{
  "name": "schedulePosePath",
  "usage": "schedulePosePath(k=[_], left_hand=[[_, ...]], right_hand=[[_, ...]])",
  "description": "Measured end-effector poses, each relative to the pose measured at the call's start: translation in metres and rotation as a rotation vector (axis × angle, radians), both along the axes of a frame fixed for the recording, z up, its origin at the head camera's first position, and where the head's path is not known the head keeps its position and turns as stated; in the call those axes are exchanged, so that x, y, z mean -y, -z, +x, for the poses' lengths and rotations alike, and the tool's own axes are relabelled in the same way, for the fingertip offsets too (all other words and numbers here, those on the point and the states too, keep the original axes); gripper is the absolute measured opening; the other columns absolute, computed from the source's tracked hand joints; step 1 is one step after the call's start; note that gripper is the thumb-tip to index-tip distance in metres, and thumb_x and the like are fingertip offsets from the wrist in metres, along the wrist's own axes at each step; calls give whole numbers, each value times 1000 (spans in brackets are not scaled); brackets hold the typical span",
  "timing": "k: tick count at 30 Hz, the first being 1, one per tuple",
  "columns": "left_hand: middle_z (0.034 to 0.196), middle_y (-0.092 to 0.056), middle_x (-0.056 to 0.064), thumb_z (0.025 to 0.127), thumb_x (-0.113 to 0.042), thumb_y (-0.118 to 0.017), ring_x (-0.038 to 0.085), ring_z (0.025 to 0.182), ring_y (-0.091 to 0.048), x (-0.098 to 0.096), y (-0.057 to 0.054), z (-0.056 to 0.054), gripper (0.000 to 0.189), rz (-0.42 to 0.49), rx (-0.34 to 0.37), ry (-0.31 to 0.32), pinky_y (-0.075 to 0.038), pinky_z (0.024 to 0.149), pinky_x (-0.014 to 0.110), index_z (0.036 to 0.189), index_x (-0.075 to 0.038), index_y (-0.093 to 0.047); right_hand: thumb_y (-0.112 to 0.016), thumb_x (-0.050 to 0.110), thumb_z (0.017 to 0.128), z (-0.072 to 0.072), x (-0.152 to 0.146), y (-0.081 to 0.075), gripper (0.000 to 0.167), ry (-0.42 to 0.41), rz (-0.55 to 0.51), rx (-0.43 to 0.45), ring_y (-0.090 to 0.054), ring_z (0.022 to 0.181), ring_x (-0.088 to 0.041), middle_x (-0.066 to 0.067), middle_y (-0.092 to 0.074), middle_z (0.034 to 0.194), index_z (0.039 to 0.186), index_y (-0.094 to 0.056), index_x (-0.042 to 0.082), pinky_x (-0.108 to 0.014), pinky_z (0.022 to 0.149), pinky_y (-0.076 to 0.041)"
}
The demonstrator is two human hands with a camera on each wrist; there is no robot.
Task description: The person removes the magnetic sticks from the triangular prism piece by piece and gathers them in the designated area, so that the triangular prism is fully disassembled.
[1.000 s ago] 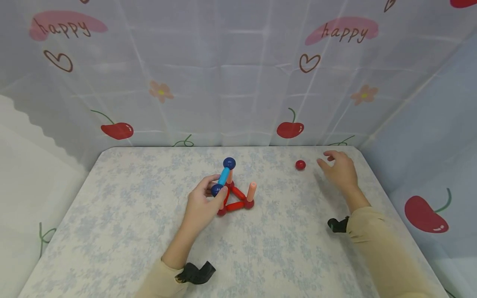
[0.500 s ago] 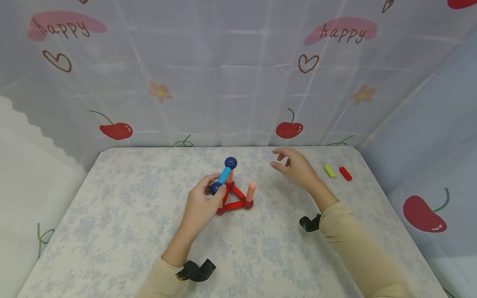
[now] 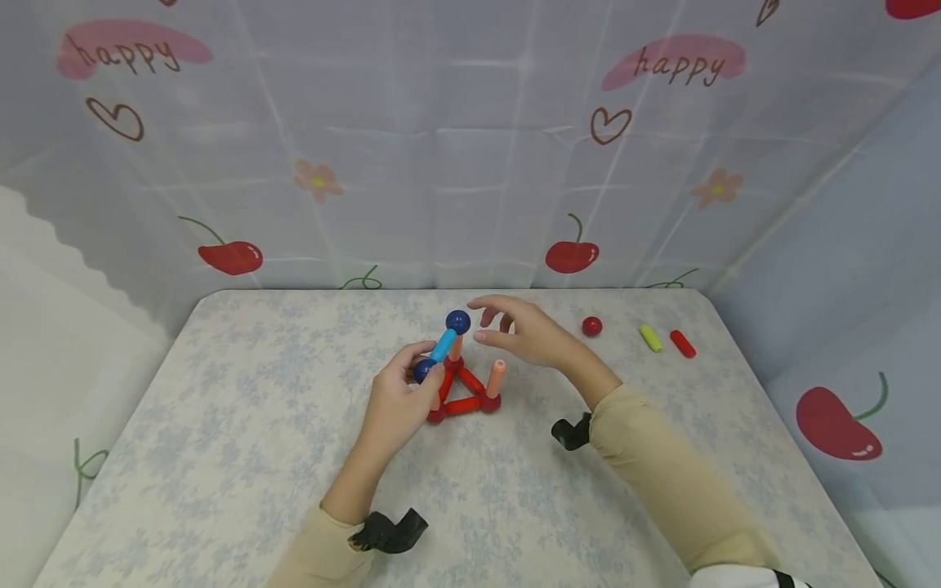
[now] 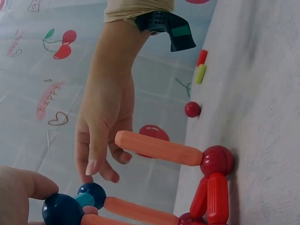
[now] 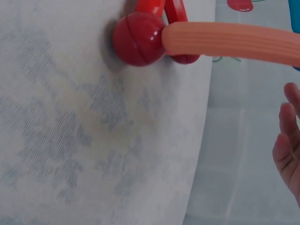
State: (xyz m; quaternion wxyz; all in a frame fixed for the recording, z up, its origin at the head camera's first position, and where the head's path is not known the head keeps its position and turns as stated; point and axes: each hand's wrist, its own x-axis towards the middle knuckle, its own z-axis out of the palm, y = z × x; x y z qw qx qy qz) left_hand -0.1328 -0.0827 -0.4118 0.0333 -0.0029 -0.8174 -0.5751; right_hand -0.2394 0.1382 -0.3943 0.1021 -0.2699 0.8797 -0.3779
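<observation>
In the head view a frame of magnetic rods and balls stands on the table, with red rods [image 3: 463,406] and red balls [image 3: 490,403] forming a triangle at its base. Orange rods rise from the corners; the right one [image 3: 496,379] has a bare top. A light-blue rod [image 3: 443,346] joins the near blue ball [image 3: 423,371] to the far blue ball [image 3: 458,321] on top. My left hand [image 3: 393,404] pinches the near blue ball, as the left wrist view shows. Beside the far blue ball my right hand [image 3: 529,331] holds nothing, its fingers parted and loosely bent.
A loose red ball [image 3: 591,327] lies right of my right hand. Farther right are a yellow-green rod [image 3: 650,337] and a red rod [image 3: 682,344]. Behind the patterned table [image 3: 243,425] hangs a printed curtain [image 3: 441,163].
My right hand has swept left from the table's right side to the far blue ball, uncovering the two loose rods and passing the red ball. My left hand keeps its grip with little movement.
</observation>
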Motion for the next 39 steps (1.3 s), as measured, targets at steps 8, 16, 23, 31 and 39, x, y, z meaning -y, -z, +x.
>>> schedulePosePath(k=[8,16,23,31,39], left_hand=[[104,-67,2,96,-25,-59,21,88,-58,0,-3,1,30,5,22,11,-51,68,33,126,-19,-61],[88,-65,6,96,-36,-64,27,60,-62,-5,-3,-3,30,6,36,-7,-53,53,33,121,-21,-60],[75,-65,8,95,-32,-65,24,49,-60,-8,-2,-5,24,-27,-7,-67,-52,47,30,111,-14,-62],[71,-68,7,94,-31,-66,17,46,-58,-9,1,-6,21,-83,-55,-105,-50,44,29,104,-12,-64],[83,-72,11,93,-27,-68,14,53,-61,-12,0,-5,22,-113,-94,-114,-53,48,27,105,-9,-66]], right_hand=[[-70,33,93,-2,13,-2,56,-86,8,42,-58,97,-22,0,-62,112,144,-49,31,-35,76,-52],[-68,33,94,-5,17,0,50,-106,10,44,-56,94,-21,0,-58,103,141,-52,28,-35,74,-52],[-67,28,96,-3,18,-2,42,-108,19,34,-56,94,-21,-1,-59,106,135,-54,23,-33,75,-51],[-58,30,101,-4,19,-1,36,-161,32,29,-56,91,-19,0,-61,97,134,-53,16,-32,77,-50],[-50,29,104,-1,21,-1,37,-146,28,88,-58,95,-26,-3,-62,101,136,-50,10,-34,83,-51]])
